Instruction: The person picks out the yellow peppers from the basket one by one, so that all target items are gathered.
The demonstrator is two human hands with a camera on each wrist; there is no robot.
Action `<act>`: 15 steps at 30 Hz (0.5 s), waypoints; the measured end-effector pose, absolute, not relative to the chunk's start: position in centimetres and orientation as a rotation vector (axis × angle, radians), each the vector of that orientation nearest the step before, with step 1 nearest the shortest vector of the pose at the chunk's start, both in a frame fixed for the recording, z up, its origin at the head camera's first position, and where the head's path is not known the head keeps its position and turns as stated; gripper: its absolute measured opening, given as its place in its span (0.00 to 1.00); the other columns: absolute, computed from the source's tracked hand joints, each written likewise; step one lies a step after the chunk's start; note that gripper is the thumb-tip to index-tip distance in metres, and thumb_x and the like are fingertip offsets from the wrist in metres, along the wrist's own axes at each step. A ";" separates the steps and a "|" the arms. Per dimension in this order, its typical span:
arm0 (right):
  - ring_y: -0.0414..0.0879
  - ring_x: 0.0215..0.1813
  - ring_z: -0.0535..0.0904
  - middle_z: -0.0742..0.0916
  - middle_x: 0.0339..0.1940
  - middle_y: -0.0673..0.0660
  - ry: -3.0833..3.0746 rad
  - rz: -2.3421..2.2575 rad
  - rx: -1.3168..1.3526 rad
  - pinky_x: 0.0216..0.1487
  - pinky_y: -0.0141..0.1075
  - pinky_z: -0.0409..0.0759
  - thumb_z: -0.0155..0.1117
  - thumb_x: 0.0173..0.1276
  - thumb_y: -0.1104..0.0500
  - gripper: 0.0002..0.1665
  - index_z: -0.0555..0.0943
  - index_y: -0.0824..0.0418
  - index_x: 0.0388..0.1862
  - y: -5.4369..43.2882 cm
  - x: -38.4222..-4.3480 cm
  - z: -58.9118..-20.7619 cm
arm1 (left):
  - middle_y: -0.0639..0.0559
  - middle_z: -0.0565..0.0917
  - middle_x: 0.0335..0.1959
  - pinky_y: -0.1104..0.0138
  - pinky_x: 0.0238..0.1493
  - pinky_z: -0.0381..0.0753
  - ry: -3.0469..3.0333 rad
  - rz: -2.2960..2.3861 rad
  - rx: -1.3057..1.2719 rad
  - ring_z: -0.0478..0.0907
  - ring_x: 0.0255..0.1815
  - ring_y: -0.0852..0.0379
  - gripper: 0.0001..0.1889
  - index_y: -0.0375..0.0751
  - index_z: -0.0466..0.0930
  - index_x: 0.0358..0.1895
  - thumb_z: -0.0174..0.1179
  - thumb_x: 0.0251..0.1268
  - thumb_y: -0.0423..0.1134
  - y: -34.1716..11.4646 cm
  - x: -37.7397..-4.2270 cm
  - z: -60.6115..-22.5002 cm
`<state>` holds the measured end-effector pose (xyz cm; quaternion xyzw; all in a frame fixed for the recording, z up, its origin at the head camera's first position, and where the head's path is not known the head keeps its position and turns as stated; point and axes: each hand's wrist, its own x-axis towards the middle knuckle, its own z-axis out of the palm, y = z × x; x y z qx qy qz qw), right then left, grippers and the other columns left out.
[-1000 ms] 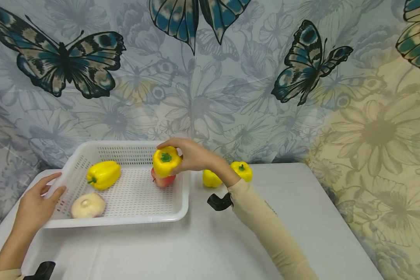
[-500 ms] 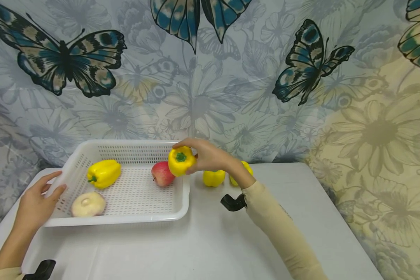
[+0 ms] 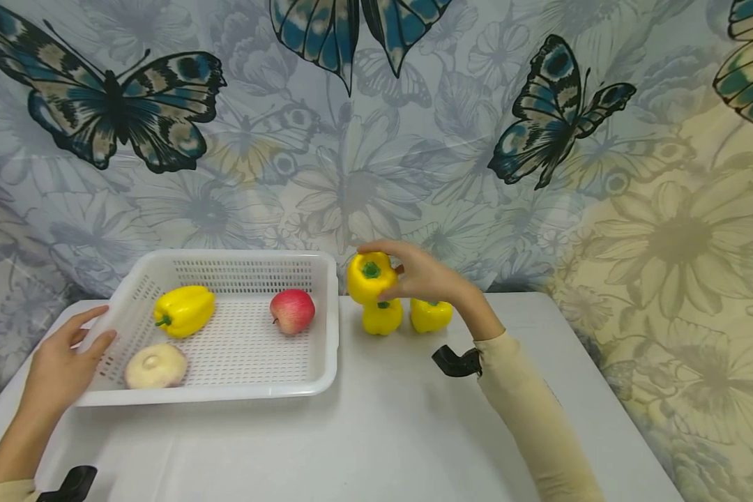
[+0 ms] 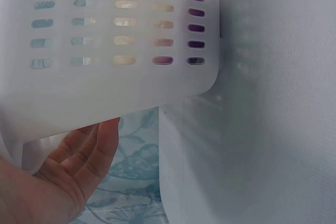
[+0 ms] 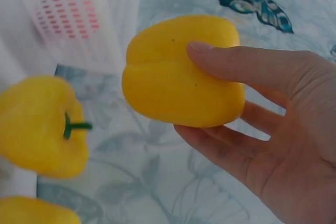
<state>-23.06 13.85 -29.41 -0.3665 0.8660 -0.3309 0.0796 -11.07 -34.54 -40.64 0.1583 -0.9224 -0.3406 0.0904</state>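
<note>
Head view alone shows the held pepper's [image 3: 360, 286] stem [image 3: 371, 270].

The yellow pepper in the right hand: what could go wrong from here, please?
The held pepper might knock the lower pepper, which appears just below it in the head view.
It could perhaps slip, since the right hand holds it between thumb and fingers, off the table.
The left hand grips the white basket; an accidental tug might roll the apple.

A white table [image 3: 383, 425] before a butterfly-print backdrop [image 3: 360, 188] leaves the room's kind unclear.
</note>
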 end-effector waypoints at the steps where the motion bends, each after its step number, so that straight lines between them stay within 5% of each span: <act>1: 0.51 0.71 0.66 0.75 0.70 0.54 2.601 -0.984 -1.089 0.60 0.50 0.75 0.77 0.52 0.69 0.44 0.71 0.59 0.69 14.3 -23.1 -29.5 | 0.17 0.66 0.60 0.34 0.44 0.71 -2.742 -1.011 0.468 0.67 0.55 0.19 0.30 0.34 0.54 0.75 0.49 0.77 0.42 -34.5 -11.1 -40.6; 15: 0.55 0.70 0.67 0.75 0.69 0.58 2.641 -0.924 -1.049 0.58 0.53 0.76 0.78 0.50 0.69 0.45 0.70 0.63 0.69 18.3 -22.9 -30.0 | 0.17 0.68 0.58 0.42 0.35 0.76 -2.740 -1.006 0.461 0.71 0.51 0.21 0.30 0.34 0.54 0.75 0.49 0.77 0.43 -34.7 -11.1 -40.7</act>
